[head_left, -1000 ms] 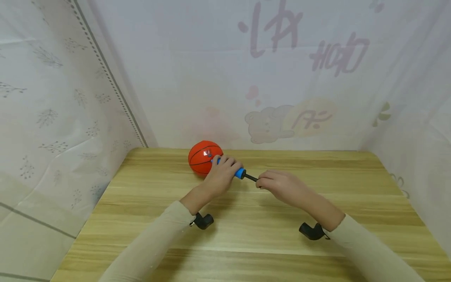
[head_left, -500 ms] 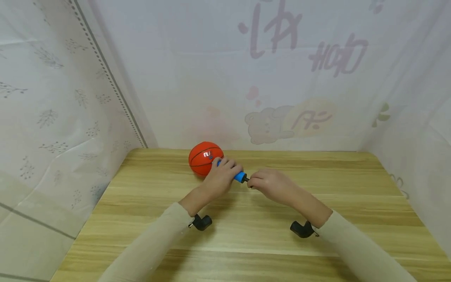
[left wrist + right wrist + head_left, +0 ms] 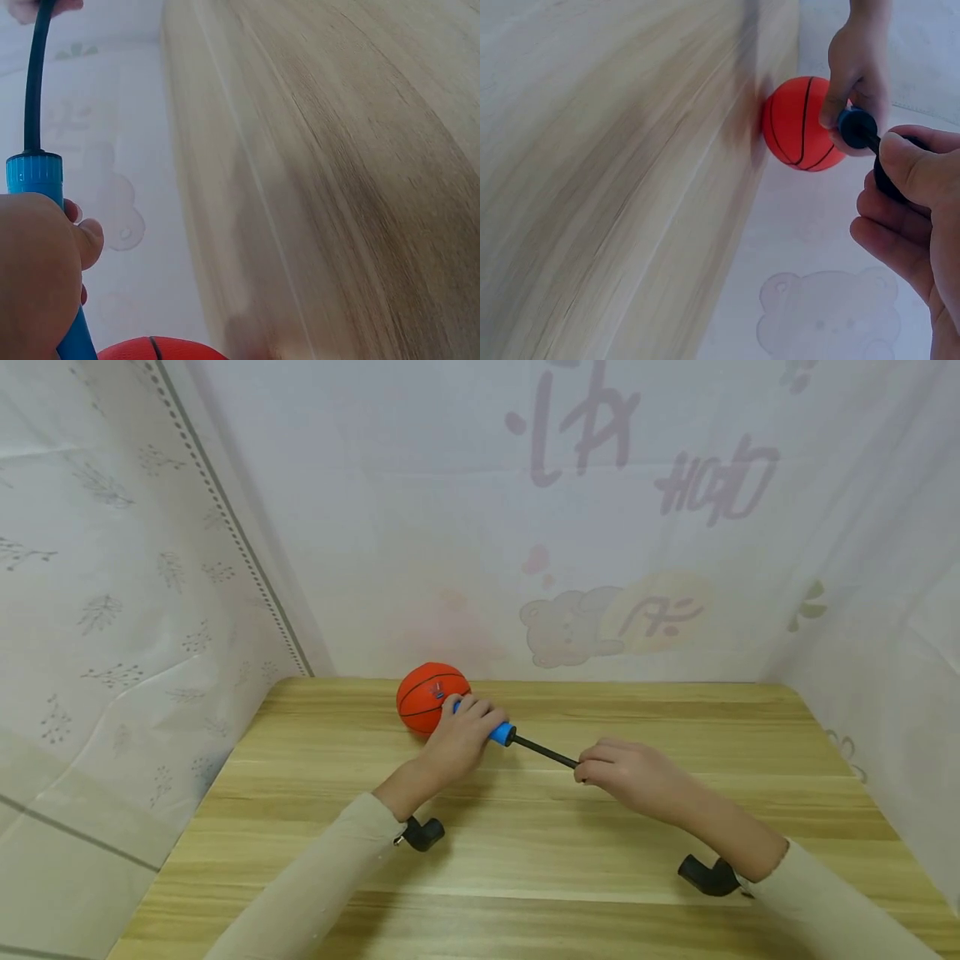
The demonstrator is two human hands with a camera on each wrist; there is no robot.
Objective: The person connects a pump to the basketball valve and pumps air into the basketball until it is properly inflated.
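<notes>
A small red basketball [image 3: 426,697] with black lines sits toward the back of the table. My left hand [image 3: 459,737] grips the blue barrel of a hand pump [image 3: 502,733], whose far end points at the ball. In the left wrist view the fingers wrap round the blue pump barrel [image 3: 34,174] and the ball's top [image 3: 161,349] shows below. My right hand [image 3: 626,774] holds the pump's black handle, pinched between thumb and fingers, as the right wrist view shows [image 3: 911,176]. A long stretch of black rod [image 3: 546,751] is out between the two hands.
The wood-grain table [image 3: 570,860] reaches back to a pale printed cloth wall [image 3: 420,527], with more cloth on both sides. A black camera mount hangs under each wrist, the left mount [image 3: 424,834] and the right mount [image 3: 708,875].
My right hand first pushed the handle in toward the barrel, then drew it back out to the right, baring more rod. My left hand and the ball shifted slightly left.
</notes>
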